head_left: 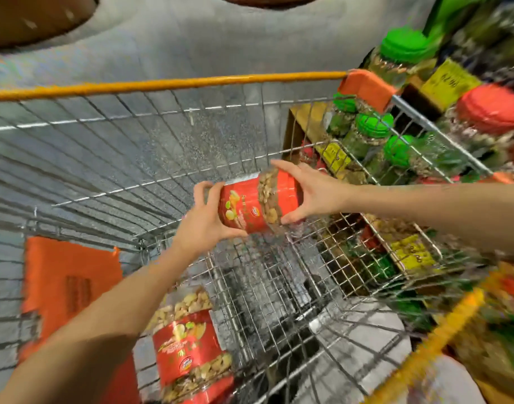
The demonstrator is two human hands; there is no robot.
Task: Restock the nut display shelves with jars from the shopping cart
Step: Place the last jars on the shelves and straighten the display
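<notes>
In your head view, you hold a clear plastic jar of cashews with a red label (258, 202) tipped on its side above the inside of the wire shopping cart with the orange-yellow rim (162, 83). Your left hand (206, 220) is wrapped round the jar's left end. Your right hand (311, 193) clamps the other end, with one digit over the top and the rest underneath. A second red-labelled cashew jar (188, 342) stands tilted in the cart's near left corner, partly behind your left forearm, beside an orange plastic flap (66, 284). Past the cart's right side, the display shelves carry green-lidded jars (372, 125), a red-lidded jar (488, 107) and yellow price tags (451, 80), all blurred.
</notes>
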